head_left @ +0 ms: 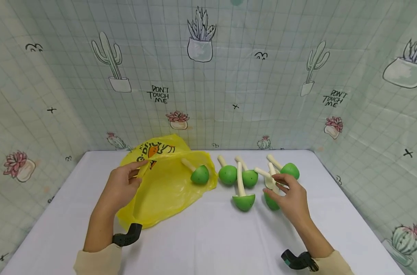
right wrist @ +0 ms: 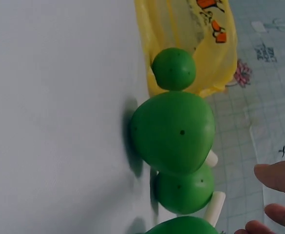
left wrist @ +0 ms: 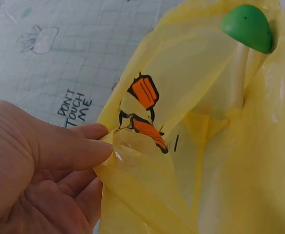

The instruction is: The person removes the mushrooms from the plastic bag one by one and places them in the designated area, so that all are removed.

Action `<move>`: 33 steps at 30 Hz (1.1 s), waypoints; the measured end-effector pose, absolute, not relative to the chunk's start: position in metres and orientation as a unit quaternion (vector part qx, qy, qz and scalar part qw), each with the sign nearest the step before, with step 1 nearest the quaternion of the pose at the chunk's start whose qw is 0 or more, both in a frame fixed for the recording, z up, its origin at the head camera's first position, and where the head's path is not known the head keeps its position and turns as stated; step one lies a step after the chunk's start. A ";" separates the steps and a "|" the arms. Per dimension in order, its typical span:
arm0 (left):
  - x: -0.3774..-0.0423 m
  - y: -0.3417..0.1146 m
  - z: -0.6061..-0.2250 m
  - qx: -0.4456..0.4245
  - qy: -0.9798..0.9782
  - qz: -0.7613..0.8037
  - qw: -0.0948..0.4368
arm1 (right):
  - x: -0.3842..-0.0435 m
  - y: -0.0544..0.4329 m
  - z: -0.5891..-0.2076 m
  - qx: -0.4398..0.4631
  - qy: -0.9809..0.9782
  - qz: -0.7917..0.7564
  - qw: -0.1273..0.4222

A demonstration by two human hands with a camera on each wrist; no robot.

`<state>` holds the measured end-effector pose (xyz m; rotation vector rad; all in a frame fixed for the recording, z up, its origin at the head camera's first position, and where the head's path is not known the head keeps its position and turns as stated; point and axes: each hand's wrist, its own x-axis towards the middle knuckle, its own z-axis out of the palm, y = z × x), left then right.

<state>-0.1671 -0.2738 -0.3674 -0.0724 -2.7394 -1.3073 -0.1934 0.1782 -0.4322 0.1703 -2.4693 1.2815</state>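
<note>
My left hand [head_left: 124, 185] pinches the rim of a yellow plastic bag [head_left: 167, 198] between thumb and fingers; the left wrist view shows the grip on the film [left wrist: 132, 170]. One green-capped toy mushroom [head_left: 199, 175] lies inside the bag's mouth. My right hand [head_left: 291, 198] hovers at a group of toy mushrooms, thumb and fingers apart around a pale stem and cap underside [head_left: 271, 184]. Below its fingers shows a green cap [head_left: 271, 201]. The right wrist view catches only the fingertips [right wrist: 278, 178], and no contact is visible there.
More green mushrooms with cream stems lie between bag and right hand: one standing stem-up in front [head_left: 244, 202], others behind [head_left: 227, 175]. Another mushroom [head_left: 290, 170] lies beyond the right hand. A white table [head_left: 201, 244] carries everything, with patterned cloth [head_left: 229, 84] walling it in.
</note>
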 end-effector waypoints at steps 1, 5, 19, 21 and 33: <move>-0.167 -0.274 -0.368 -0.024 -0.901 -0.430 0.052 | -0.194 0.175 -0.432 0.063 -0.871 0.455 0.175; -0.168 -0.274 -0.368 -0.027 -0.901 -0.428 0.056 | -0.198 0.161 -0.428 0.082 -0.866 0.461 0.173; -0.169 -0.275 -0.370 -0.024 -0.905 -0.421 0.058 | -0.215 0.089 -0.410 0.170 -0.835 0.495 0.171; -0.170 -0.275 -0.369 -0.026 -0.904 -0.424 0.059 | -0.219 0.080 -0.413 0.175 -0.829 0.502 0.170; -0.170 -0.276 -0.372 -0.026 -0.897 -0.437 0.054 | -0.234 0.030 -0.425 0.202 -0.822 0.507 0.166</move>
